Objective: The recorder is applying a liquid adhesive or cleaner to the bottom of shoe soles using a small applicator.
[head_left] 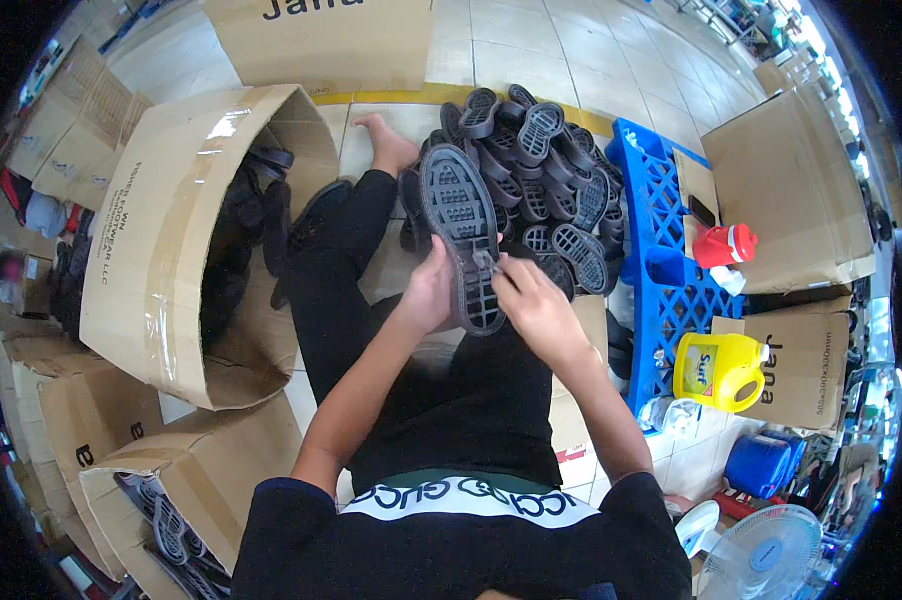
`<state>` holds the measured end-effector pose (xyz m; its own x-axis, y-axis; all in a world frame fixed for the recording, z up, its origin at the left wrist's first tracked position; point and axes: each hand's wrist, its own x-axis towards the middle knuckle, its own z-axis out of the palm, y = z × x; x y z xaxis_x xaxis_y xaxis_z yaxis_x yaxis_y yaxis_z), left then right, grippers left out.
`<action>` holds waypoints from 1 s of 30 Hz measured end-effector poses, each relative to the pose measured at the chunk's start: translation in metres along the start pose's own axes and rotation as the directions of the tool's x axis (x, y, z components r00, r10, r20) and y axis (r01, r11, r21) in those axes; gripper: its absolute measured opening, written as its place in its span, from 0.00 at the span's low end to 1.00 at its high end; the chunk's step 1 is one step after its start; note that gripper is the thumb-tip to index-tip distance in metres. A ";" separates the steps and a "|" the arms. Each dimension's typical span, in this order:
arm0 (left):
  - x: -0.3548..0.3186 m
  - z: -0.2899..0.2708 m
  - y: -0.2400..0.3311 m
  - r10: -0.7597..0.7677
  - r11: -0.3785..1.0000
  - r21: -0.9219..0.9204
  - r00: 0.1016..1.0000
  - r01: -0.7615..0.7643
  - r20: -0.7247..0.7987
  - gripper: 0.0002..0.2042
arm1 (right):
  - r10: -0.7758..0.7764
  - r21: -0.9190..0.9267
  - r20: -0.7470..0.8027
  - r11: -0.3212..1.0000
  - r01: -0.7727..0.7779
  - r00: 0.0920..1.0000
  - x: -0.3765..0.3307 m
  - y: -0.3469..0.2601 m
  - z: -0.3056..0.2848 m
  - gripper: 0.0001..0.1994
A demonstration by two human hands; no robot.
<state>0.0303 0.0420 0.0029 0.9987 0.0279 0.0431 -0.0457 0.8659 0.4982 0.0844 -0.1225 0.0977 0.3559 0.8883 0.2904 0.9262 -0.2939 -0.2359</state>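
Observation:
A dark grey shoe sole (457, 200) is held up over my lap, its hollow, ribbed inner side facing me. My left hand (431, 288) grips its left edge near the narrow waist, thumb on the rim. On the opposite side, my right hand (534, 305) has its fingertips pinched together at the sole's waist. Whatever lies between those fingertips is too small to make out. Just beyond the sole, a heap of similar dark soles (541, 130) covers the floor.
At left, a large cardboard box (161, 250) lies on its side with dark soles inside. Another open carton (186, 475) holds more soles. On the right are a blue plastic pallet (656, 215), red jug (723, 246), yellow detergent bottle (709, 370) and fan (766, 555).

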 end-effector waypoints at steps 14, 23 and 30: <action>0.007 -0.003 0.003 0.029 0.999 0.019 0.999 -0.029 -0.017 0.37 | 0.078 -0.008 -0.127 0.997 -0.079 0.989 0.005 -0.005 0.006 0.10; 0.006 -0.001 0.005 0.003 0.999 -0.054 0.998 0.000 0.061 0.35 | 0.322 0.455 -0.206 0.868 -0.201 0.924 -0.046 -0.033 0.006 0.03; -0.004 0.000 -0.004 -0.073 0.997 0.044 0.991 0.068 0.108 0.34 | 0.822 0.990 0.067 -0.125 0.065 0.566 0.034 0.004 0.005 0.07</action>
<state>0.0260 0.0388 0.0006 0.9910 -0.0892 0.0998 0.0217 0.8429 0.5377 0.0994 -0.0919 0.1015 0.9543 0.2845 -0.0916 -0.2157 0.4437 -0.8698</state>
